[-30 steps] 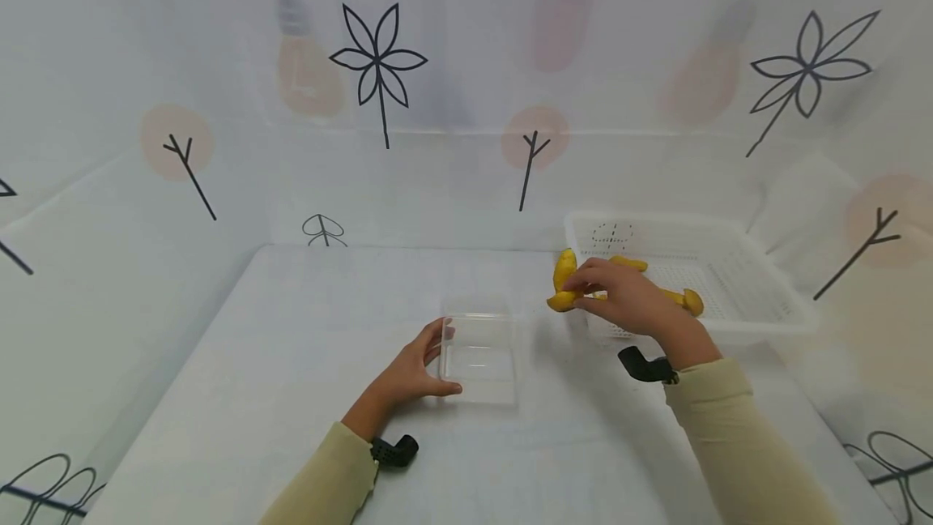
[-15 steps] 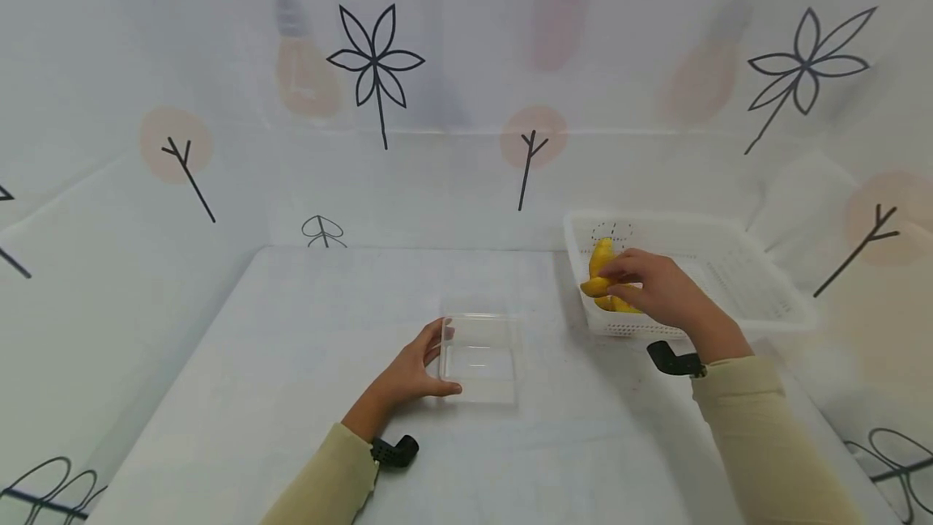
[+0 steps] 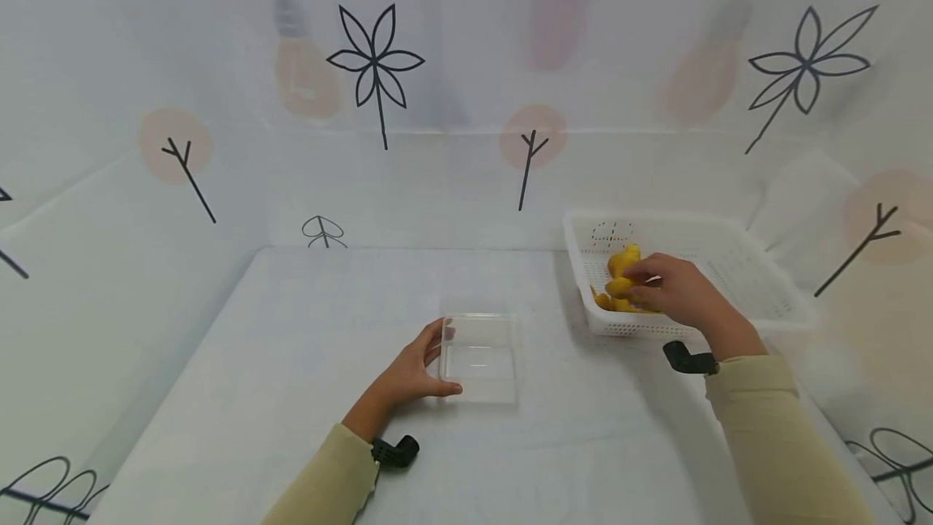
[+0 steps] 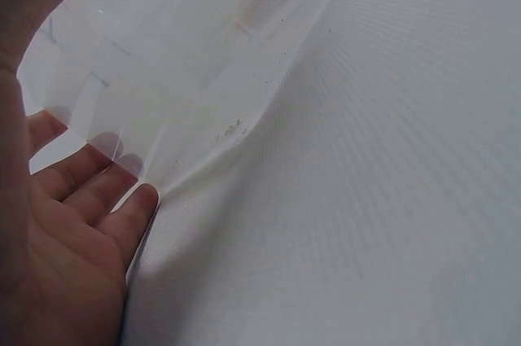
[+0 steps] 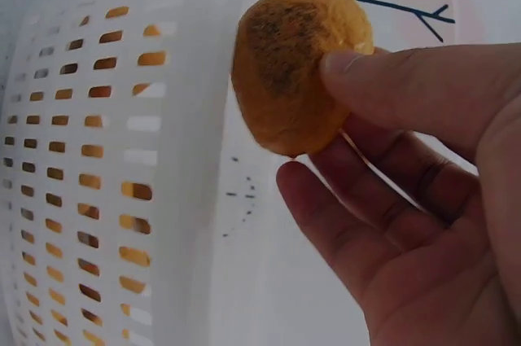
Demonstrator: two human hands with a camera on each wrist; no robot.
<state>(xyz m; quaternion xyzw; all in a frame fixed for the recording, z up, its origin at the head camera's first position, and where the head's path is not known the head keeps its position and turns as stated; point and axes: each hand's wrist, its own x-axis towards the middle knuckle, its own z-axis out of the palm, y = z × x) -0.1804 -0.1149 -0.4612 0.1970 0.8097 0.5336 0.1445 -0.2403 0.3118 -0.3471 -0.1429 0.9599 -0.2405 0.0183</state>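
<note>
My left hand [image 3: 404, 375] holds the left side of a clear plastic box [image 3: 479, 363] on the white surface, its thumb along the near edge. Through the box's clear wall [image 4: 179, 77], several fingertips show in the left wrist view. My right hand [image 3: 678, 294], over the white basket, pinches a rounded yellow-orange fruit [image 5: 305, 77] between thumb and fingers. A dark speckled patch marks its skin. In the head view this yellow fruit [image 3: 619, 288] overlaps more yellow shapes, so I cannot tell whether one or two pieces are held.
The white perforated basket [image 3: 649, 329] stands at the back right against the curtain, with more yellow pieces [image 3: 602, 300] at its left end. A patterned curtain [image 3: 452, 185] hangs behind the white-covered table [image 3: 291, 347].
My right hand has moved right, from the basket's left rim to over its inside, carrying the yellow fruit along. The left hand and the clear box have stayed put.
</note>
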